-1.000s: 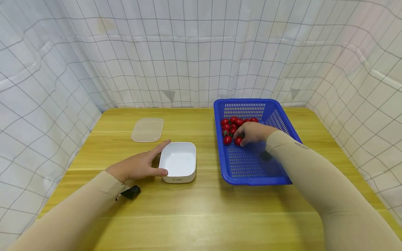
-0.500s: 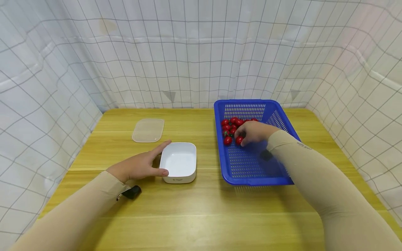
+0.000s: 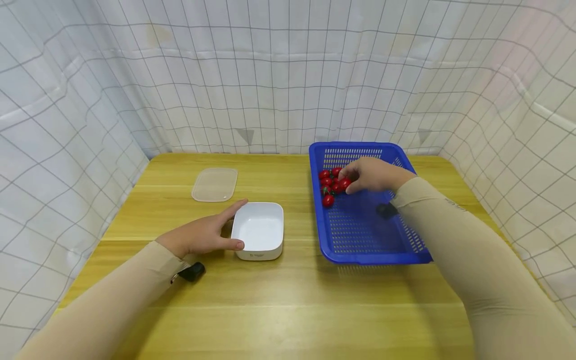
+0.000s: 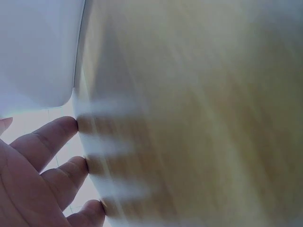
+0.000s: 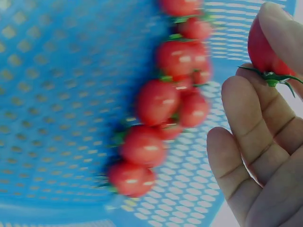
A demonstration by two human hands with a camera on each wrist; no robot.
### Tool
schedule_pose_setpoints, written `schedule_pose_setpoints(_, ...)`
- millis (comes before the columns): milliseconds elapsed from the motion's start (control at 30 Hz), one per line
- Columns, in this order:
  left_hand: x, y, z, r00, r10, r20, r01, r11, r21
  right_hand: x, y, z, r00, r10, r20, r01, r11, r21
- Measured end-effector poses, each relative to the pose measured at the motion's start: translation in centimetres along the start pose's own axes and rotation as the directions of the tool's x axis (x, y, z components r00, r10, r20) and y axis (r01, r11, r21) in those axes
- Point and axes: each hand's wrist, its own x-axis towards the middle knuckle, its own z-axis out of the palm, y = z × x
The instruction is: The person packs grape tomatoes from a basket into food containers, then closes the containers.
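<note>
My right hand (image 3: 375, 174) is over the blue basket (image 3: 317, 220) and pinches a red cherry tomato (image 5: 265, 52) between thumb and fingers; its green stem end shows in the right wrist view. Below it, several more cherry tomatoes (image 5: 158, 101) lie in a cluster along the basket's far left part. My left hand (image 3: 204, 234) rests at the left side of a white square container (image 3: 258, 227), thumb at its near left corner and index finger at its far left corner. In the left wrist view, three fingertips (image 4: 71, 124) touch the wooden table. Nothing is visible inside the container.
A flat translucent lid (image 3: 215, 184) lies on the wooden table (image 3: 288, 305) behind the left hand. White grid-patterned curtains (image 3: 279, 75) enclose the table at the back and on both sides. The basket's raised rim stands between the tomatoes and the container.
My right hand has risen slightly, lifting a cherry tomato from the basket floor, and shifted a little away from me. The left hand and container hold their place.
</note>
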Motion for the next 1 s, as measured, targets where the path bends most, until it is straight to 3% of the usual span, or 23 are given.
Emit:
schedule_pose_setpoints(200,-0.1,0.3,0.0,1.0,-0.003,0.001,0.003,1.0,0.013,-0.5,-2.9,-1.7,0.997,-0.05,-0.054,0.051,0.999,0.013)
schedule_pose_setpoints(467,-0.2,0.4,0.0,1.0,-0.02,0.004,0.02,1.0,0.014,-0.5,-8.1,-2.3,0.991,-0.135,-0.015,0.136,0.99,0.042)
schedule_pose_setpoints(1000,-0.1,0.2,0.1,0.999,-0.04,0.014,0.04,0.999,-0.023,1.2,-15.7,0.5,0.953,-0.296,0.058,0.297,0.955,0.007)
